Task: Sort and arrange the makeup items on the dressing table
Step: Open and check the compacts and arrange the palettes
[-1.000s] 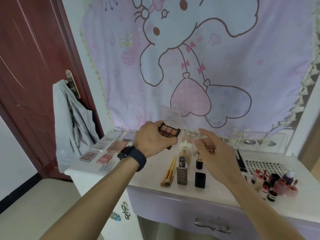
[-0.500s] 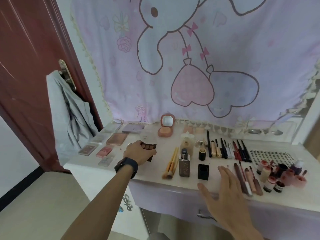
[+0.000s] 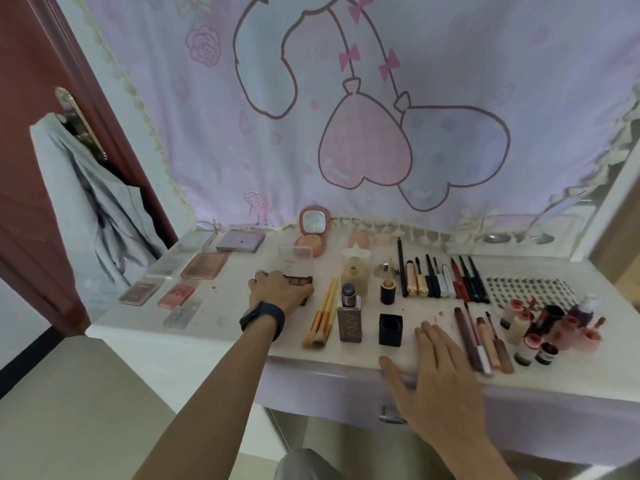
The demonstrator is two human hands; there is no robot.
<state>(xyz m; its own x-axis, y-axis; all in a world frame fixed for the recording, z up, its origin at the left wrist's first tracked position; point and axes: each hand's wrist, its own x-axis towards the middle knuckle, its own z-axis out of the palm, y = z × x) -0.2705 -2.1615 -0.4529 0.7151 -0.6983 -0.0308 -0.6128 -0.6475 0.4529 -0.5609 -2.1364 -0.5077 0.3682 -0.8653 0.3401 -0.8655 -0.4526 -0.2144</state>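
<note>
My left hand [image 3: 277, 292] grips a dark brown eyeshadow palette [image 3: 300, 280] that rests on the dressing table [image 3: 235, 306], left of centre; the hand covers most of it. My right hand [image 3: 438, 372] lies flat with straight fingers on the table's front edge, holding nothing. Several flat palettes [image 3: 204, 266] lie in rows at the left. Makeup brushes [image 3: 322, 315], a foundation bottle [image 3: 349, 315] and a black lipstick cap [image 3: 390, 329] stand in the middle. A row of pencils and mascaras [image 3: 440, 280] lies right of centre.
An open pink compact [image 3: 311, 233] stands at the back by the cartoon curtain [image 3: 346, 116]. Small jars and tubes [image 3: 550, 327] crowd the right end beside a lash card [image 3: 530, 289]. A grey garment [image 3: 93, 209] hangs on the door handle at left. A drawer handle [image 3: 391, 415] sits below my right hand.
My left hand brought the brown palette down from the air onto the table. My right hand dropped from above the bottles to the front edge.
</note>
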